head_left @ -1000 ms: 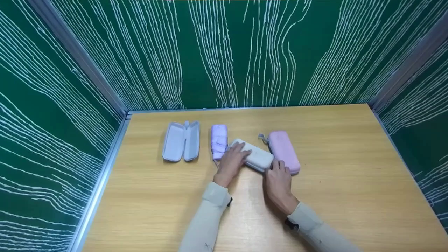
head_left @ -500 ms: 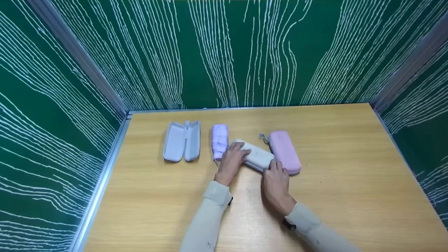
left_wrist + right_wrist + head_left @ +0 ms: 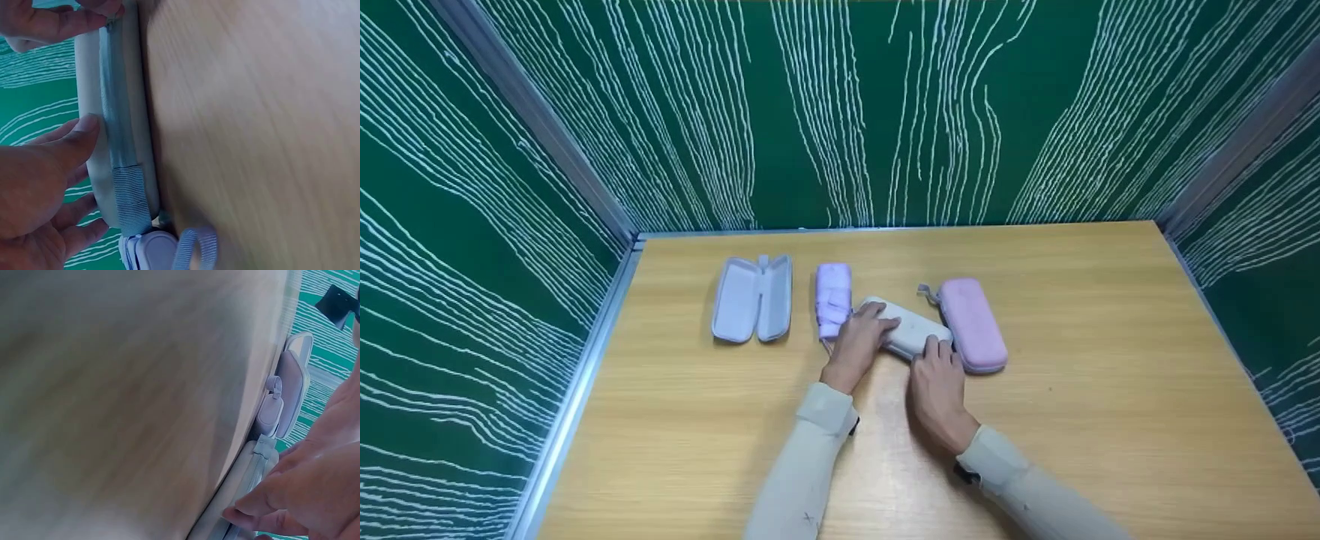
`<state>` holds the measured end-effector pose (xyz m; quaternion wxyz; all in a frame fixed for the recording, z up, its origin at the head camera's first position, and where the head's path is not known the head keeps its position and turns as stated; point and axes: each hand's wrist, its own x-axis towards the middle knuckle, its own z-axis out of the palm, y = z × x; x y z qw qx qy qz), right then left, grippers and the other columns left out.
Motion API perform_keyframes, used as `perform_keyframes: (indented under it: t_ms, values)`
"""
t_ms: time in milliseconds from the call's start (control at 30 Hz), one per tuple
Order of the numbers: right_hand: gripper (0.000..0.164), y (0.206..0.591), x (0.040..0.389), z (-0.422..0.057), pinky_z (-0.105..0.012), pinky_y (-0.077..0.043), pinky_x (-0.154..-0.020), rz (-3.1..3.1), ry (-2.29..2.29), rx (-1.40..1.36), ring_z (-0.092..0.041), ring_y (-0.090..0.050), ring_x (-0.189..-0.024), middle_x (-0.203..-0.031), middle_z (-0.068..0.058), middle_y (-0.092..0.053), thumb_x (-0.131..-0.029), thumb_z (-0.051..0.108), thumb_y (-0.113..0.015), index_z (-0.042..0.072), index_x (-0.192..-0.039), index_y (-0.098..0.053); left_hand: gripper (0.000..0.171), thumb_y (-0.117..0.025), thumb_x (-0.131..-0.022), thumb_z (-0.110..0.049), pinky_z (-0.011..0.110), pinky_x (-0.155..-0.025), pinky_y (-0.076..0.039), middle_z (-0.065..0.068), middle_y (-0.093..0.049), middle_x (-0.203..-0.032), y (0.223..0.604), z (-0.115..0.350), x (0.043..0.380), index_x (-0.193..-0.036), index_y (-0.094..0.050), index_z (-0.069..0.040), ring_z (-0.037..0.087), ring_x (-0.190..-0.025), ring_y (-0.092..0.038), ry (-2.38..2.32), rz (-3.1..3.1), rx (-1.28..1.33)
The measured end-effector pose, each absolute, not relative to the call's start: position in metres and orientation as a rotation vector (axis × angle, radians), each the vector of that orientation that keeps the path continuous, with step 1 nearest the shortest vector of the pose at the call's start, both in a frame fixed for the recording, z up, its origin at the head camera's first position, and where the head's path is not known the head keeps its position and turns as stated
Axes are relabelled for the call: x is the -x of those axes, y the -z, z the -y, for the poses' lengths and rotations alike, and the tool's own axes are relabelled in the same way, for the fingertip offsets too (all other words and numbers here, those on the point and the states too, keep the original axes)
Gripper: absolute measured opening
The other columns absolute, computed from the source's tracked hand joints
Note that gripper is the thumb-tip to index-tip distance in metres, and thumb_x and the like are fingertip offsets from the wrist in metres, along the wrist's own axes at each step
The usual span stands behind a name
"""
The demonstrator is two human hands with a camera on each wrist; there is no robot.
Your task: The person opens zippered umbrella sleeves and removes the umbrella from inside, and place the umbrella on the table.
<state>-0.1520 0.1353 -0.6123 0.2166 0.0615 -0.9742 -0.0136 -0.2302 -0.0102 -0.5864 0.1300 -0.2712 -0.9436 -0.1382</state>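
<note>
A white zippered case [image 3: 911,328] lies slantwise on the table, a grey zipper [image 3: 117,107] running along its near side. My left hand [image 3: 861,345] grips its left end, the thumb on the near edge and the other fingers over the far side. At the right part of the near side, my right hand [image 3: 939,390] pinches the zipper pull, which is mostly hidden by the fingertips [image 3: 239,512]. A dark slit shows in the zipper beside those fingers in the right wrist view. Just left of the left hand lies a folded purple umbrella [image 3: 833,296].
A pink case [image 3: 973,322] with a grey strap lies zipped at the white case's right end. Farther left, a pale lavender case [image 3: 737,300] lies spread open. Green walls [image 3: 810,112] with white lines border the wooden table [image 3: 1110,360] at the back and sides.
My right hand has slid leftward along the white case's near side with the zipper pull. The left hand has kept its hold, and the white case stays about where it was.
</note>
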Motion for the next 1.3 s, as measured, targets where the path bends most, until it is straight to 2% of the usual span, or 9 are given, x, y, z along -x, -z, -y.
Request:
perform_keyframes:
  t_ms: [367,600,833,1067,1300]
  values:
    - [0.020,0.612,0.154,-0.134,-0.044,-0.048,-0.078,2.638,0.021,-0.262,-0.034,-0.056,-0.084,-0.090,-0.016,-0.057,-0.090,0.003,-0.057,-0.002,-0.078,-0.072,0.027,-0.070,-0.098,-0.016,0.037,-0.099,-0.058,0.011,-0.071,-0.131,0.588,0.009,0.232,-0.121,-0.082,-0.025,0.029,-0.122,-0.068,0.419,2.758,0.781]
    - [0.019,0.612,0.159,-0.128,-0.043,-0.045,-0.075,2.667,0.072,-0.244,-0.033,-0.055,-0.083,-0.089,-0.015,-0.057,-0.092,0.006,-0.059,0.001,-0.078,-0.071,0.025,-0.069,-0.100,-0.018,0.038,-0.103,-0.056,0.012,-0.070,-0.134,0.590,0.008,0.230,-0.122,-0.081,-0.023,0.031,-0.125,-0.066,0.511,2.758,0.754]
    - [0.017,0.616,0.165,-0.118,-0.042,-0.045,-0.072,2.630,0.036,-0.238,-0.032,-0.056,-0.083,-0.089,-0.014,-0.056,-0.090,0.006,-0.060,0.000,-0.077,-0.070,0.026,-0.071,-0.099,-0.018,0.035,-0.104,-0.056,0.009,-0.070,-0.136,0.589,0.008,0.231,-0.122,-0.081,-0.024,0.028,-0.126,-0.066,0.487,2.789,0.715]
    - [0.017,0.615,0.171,-0.110,-0.041,-0.045,-0.073,2.678,0.067,-0.243,-0.031,-0.055,-0.087,-0.093,-0.014,-0.055,-0.091,0.007,-0.062,0.000,-0.080,-0.072,0.026,-0.074,-0.096,-0.018,0.031,-0.099,-0.058,0.007,-0.071,-0.132,0.589,0.009,0.234,-0.120,-0.082,-0.023,0.025,-0.121,-0.069,0.477,2.790,0.727]
    - [0.014,0.611,0.173,-0.103,-0.040,-0.046,-0.075,2.709,0.102,-0.262,-0.031,-0.056,-0.089,-0.094,-0.015,-0.057,-0.092,0.008,-0.064,-0.002,-0.090,-0.074,0.029,-0.068,-0.100,-0.013,0.031,-0.100,-0.058,0.007,-0.069,-0.137,0.588,0.010,0.234,-0.123,-0.081,-0.024,0.026,-0.124,-0.068,0.559,2.827,0.722]
